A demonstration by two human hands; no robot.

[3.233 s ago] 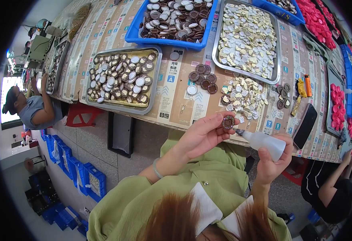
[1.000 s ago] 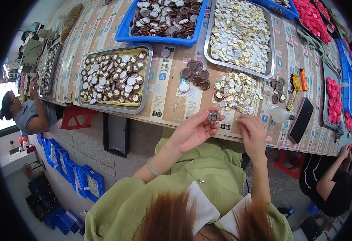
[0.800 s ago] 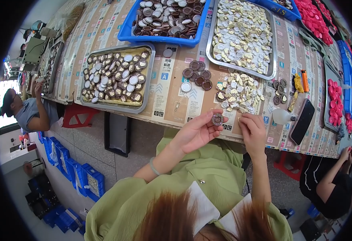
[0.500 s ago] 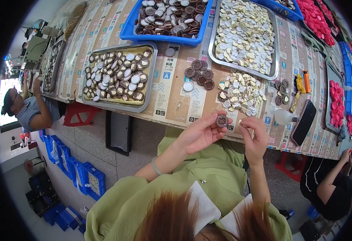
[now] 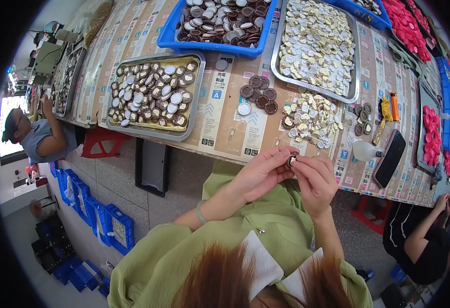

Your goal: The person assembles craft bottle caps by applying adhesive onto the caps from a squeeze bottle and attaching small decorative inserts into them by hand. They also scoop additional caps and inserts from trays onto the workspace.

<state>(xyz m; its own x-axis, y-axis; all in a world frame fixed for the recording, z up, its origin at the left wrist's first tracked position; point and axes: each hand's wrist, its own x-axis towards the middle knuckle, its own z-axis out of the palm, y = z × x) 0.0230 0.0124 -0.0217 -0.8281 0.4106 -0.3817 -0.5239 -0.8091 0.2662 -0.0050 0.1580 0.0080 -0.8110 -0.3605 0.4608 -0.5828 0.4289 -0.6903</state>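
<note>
Just off the table's front edge, my left hand point(image 5: 258, 177) grips a small round brown disc point(image 5: 290, 159) with a scalloped rim, tilted between thumb and fingers. My right hand point(image 5: 317, 186) is closed beside it, its fingertips at the disc's face with a small cream piece mostly hidden under them. Beyond the hands lies a loose pile of small cream and white pieces point(image 5: 314, 119). Several brown scalloped discs point(image 5: 262, 96) form a cluster left of that pile, along with a white-faced disc point(image 5: 244, 109).
A metal tray point(image 5: 198, 97) of brown-and-cream discs lies left. Behind are a blue bin point(image 5: 209, 47) of discs and a metal tray point(image 5: 356, 61) of cream pieces. At right are a phone point(image 5: 389, 159), a small bottle point(image 5: 364, 150) and an orange lighter point(image 5: 394, 107). Other people sit at both sides.
My right hand has moved left and brought its small cream piece up to the brown disc. My left hand has shifted slightly right, and the disc is now tilted more edge-on.
</note>
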